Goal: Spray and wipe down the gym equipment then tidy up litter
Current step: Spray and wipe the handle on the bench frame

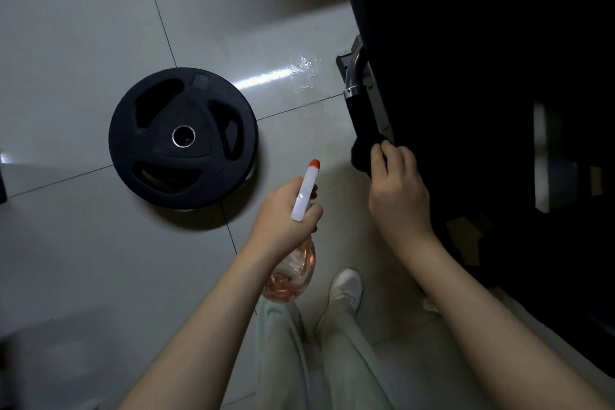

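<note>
– Weight plate (156, 146) on the far left, is that right?

– Yes, a black one with three cut-out grips and a metal-ringed centre hole. It lies flat on the pale tiled floor (83, 43), across a joint between tiles.

– And to its right?

– A wet patch (304, 71) of droplets shines on the floor, between the plate and the machine. Nearer the person, the left hand (283, 220) has its fingers curled round the neck of a spray bottle (294, 273). The body is clear with pinkish liquid in it, and the head is white with an orange tip pointing up and away, towards the wet patch.

– Anything below that?

– Light trousers (283, 343) and a white shoe (346, 286), standing on the floor.

– And the right hand (396, 193)?

– It grips a dark cloth (361, 156), fingers closed over it, against the lower end of a handle (354, 76). The handle is a bent chrome tube at the top and has a black sleeve further down. Cloth and sleeve are both dark, so I cannot tell exactly where one ends.

– What is the handle fixed to?

– A large black machine (466, 43) filling the right side, mostly in shadow.
</note>
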Demonstrator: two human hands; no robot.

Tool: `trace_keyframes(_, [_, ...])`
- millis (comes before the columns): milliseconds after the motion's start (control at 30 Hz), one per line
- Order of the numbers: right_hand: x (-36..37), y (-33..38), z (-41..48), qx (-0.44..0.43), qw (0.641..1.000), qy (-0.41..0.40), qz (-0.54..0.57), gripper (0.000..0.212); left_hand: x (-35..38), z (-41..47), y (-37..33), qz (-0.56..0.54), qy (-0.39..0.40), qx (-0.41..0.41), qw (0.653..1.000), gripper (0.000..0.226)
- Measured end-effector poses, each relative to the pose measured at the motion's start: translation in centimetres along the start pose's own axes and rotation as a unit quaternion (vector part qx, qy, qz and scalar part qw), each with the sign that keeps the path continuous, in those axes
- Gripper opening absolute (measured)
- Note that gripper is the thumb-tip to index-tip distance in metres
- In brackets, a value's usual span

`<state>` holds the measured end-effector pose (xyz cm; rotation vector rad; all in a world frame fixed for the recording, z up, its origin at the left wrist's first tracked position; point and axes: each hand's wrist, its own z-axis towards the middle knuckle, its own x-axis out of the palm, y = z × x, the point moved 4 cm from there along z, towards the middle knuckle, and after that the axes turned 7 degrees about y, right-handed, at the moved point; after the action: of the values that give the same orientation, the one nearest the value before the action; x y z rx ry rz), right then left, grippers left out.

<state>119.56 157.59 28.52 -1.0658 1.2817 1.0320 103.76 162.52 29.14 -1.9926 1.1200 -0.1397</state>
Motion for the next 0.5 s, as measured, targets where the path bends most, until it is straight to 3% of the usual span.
trace_keyframes(200, [-0.4,-1.4,-2.4,0.013,0.997,0.022,0.071,0.049,0.4,-0.1,-0.6,-0.002,0.01,0.004,1.0,0.039])
trace_keyframes(500, [1.6,-1.5,-5.1,-0.024,0.996,0.001,0.089,0.05,1.0,0.0,-0.5,0.001,0.016,0.01,1.0,0.027])
